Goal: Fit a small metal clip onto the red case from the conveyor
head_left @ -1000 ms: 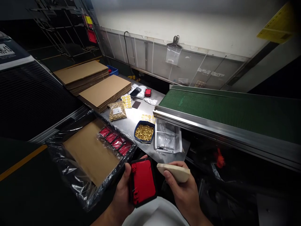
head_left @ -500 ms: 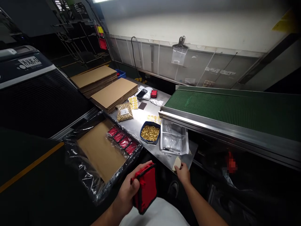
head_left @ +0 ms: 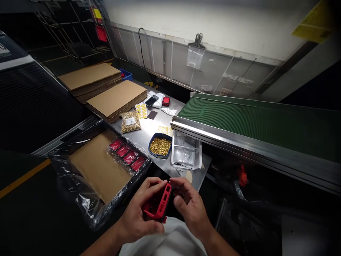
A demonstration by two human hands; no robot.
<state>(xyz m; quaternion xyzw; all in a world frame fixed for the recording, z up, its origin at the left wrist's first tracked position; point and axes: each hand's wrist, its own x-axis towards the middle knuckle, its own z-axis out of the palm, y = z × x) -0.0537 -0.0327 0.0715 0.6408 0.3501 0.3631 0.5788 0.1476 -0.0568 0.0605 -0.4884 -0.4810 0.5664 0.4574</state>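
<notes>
A red plastic housing with a black edge (head_left: 163,204) sits in my left hand (head_left: 138,211), its fingers along the top and the thumb below. The housing is tilted, so a side with several rectangular openings faces up and right. Just right of it is my right hand (head_left: 190,204), fingers loosely bent and thumb apart. Its fingertips are close to the housing's upper corner; whether they touch it I cannot tell. Beyond that hand, a pale rounded flat piece (head_left: 189,176) lies at the table's near edge.
On the metal table (head_left: 149,125) stand a blue bin of small gold parts (head_left: 160,145), a white tray with clear bags (head_left: 199,156) and a bag of gold parts (head_left: 130,122). A plastic-lined box (head_left: 98,170) holds wrapped red pieces. A green conveyor (head_left: 226,121) runs right.
My right hand has let go of the pale piece, leaving it on the table, and has come left to the housing. My left hand has turned the housing. The view has shifted right.
</notes>
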